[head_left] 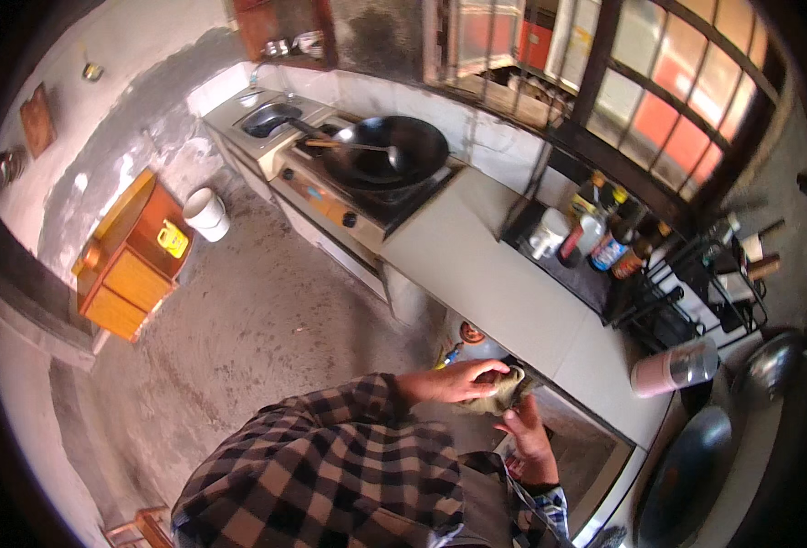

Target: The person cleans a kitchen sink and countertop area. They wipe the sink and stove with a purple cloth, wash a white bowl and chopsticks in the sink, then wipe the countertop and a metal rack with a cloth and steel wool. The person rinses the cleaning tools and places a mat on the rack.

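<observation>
A crumpled olive-brown cloth (pixel 499 399) is bunched between both hands at the front edge of the counter. My left hand (pixel 459 381) grips it from the left, fingers curled over its top. From below, my right hand (pixel 531 433) pinches its lower right part. Folds of the cloth hide some of the fingertips. Just beyond my left hand, under the counter (pixel 506 288), stands a gas cylinder (pixel 475 347) with an orange-red fitting on top.
A black wok (pixel 403 154) with a ladle (pixel 394 157) rests on the gas stove (pixel 335 205). Beside it is a sink (pixel 270 120). Bottles (pixel 610 246) and a pink-filled clear container (pixel 674 370) stand on the counter. A white bucket (pixel 206 214) and wooden cabinet (pixel 133 274) stand on the floor.
</observation>
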{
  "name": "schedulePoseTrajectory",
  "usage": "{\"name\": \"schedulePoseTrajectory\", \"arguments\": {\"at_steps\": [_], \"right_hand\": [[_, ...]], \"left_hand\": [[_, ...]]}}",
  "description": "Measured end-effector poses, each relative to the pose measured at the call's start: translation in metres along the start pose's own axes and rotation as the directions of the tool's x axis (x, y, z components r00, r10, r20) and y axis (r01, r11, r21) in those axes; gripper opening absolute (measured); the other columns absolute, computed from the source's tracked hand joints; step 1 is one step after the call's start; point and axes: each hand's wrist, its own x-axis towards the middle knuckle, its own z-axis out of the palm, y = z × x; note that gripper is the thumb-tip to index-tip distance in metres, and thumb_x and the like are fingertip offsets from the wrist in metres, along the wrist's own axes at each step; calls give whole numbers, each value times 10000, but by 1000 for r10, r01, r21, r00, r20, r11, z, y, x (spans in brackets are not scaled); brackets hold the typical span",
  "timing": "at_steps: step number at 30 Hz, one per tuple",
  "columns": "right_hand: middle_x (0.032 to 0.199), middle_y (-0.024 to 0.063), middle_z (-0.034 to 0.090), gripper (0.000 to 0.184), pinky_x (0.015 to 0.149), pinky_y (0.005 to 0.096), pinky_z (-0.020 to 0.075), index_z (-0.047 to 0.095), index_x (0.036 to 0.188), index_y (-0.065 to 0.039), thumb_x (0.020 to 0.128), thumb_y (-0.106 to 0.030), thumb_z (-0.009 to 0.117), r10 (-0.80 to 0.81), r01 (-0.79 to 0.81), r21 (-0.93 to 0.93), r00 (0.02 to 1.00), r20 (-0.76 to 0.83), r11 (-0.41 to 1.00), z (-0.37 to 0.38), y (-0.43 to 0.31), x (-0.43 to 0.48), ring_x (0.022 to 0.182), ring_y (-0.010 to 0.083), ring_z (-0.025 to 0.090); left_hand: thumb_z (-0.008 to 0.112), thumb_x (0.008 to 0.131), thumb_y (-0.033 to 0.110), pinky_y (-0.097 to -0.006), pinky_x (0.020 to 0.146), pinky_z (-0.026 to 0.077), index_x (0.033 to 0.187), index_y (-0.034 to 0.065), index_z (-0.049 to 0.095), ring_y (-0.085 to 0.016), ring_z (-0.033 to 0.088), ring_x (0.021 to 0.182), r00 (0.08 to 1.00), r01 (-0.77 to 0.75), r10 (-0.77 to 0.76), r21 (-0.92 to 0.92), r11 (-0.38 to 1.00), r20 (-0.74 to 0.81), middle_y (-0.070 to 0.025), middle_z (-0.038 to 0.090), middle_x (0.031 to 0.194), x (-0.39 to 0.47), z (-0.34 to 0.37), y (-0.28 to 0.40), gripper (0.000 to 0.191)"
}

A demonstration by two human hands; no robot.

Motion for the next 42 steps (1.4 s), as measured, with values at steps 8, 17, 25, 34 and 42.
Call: {"name": "schedulePoseTrajectory", "arguments": {"at_steps": [8,17,25,34,42], "right_hand": [[1056,9,597,321,868,292,450,515,1186,-33,877,-65,595,2,107,-196,874,486,975,214,21,129,974,135,552],[925,21,622,346,769,287,470,591,1059,0,883,-293,647,111,121,-457,887,449,881,399,22,222,850,114,566],[1072,54,594,453,870,305,444,529,1183,-7,885,-332,632,277,-30,-369,716,640,929,582,21,346,966,143,547],[1230,177,516,646,911,402,448,334,1360,-68,783,-110,622,98,551,-64,-32,995,832,836,18,478,1122,298,520],[1152,174,560,686,785,328,503,310,1397,-156,803,-155,652,242,598,-322,214,947,734,979,7,622,879,221,632]], "left_hand": [[599,888,163,-360,901,466,1415,96,281,-233,512,1102,897,22,-186,-380,925,-401,-159,369,1377,-203,-117,-30,619],[538,919,240,-311,757,481,1358,105,371,-196,600,937,486,252,-508,-442,861,-711,-137,572,1147,-433,-253,-54,488],[547,911,90,-329,824,489,1470,110,73,-231,596,1000,557,187,-467,-444,876,-686,-209,464,1289,-478,-368,-78,733],[562,859,49,-330,897,474,1267,39,467,-193,522,1105,351,-38,-405,-445,895,-844,-83,517,1213,-501,-572,-93,419],[530,759,-20,-323,870,486,1274,55,450,-203,568,1065,-128,-169,-457,-435,885,-880,-101,568,1177,-610,-721,-161,527]]}}
